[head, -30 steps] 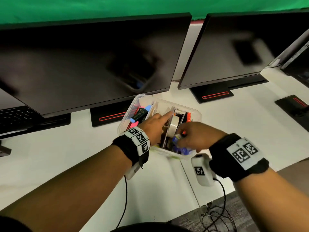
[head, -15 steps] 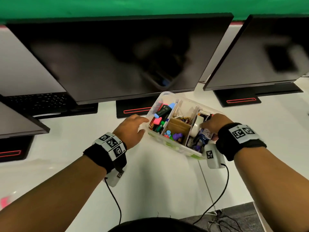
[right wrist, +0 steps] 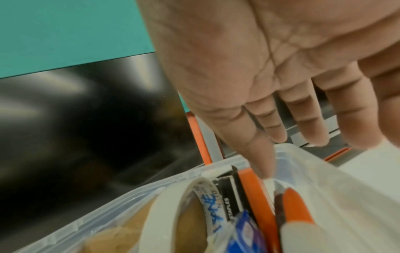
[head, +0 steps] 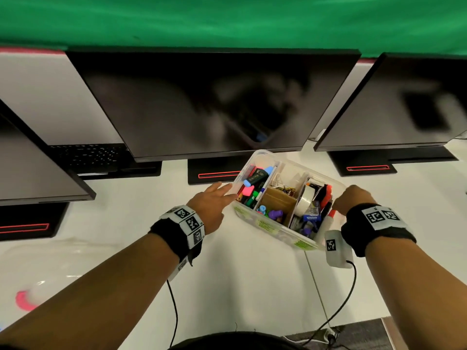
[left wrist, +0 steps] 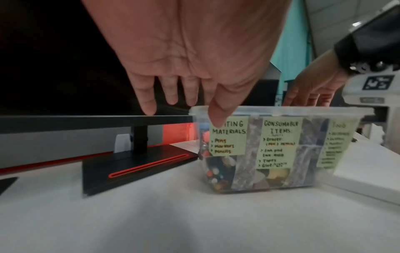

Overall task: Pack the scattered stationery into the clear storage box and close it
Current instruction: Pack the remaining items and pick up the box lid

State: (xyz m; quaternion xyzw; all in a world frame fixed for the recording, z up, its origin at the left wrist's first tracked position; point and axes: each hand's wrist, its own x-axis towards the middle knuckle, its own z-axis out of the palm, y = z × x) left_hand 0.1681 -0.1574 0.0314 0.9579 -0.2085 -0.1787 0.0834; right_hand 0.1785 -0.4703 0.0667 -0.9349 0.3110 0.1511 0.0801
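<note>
Left hand (head: 211, 202): fingers spread and nearly straight, nothing held; thumb tip set at the left end of the box rim, seen from the left wrist view.
Right hand (head: 352, 199): fingers extended over the right end of the box, thumb laid at the inside of the rim; nothing pinched as far as can be seen.
Clear storage box (head: 271, 229): open, placed on the white desk (head: 252, 286) between the two hands, just before the monitor base (head: 214, 173).
Left compartment: highlighters and markers (head: 255, 183), labelled for writing materials.
Middle compartment: cardboard piece (head: 279, 200), coloured small items; labelled consumables.
Right compartment: tape roll (head: 307, 199), orange-capped glue bottle (head: 329, 221), staples box; labelled tools.
Lid: not identified with certainty in any view.
Pink item (head: 24, 300): blurred, lying at the desk's left edge, well apart from the box; kind not determinable.
Progress: packing judged largely done; lid fitting and closure outstanding, the pink item possibly left to collect.
</note>
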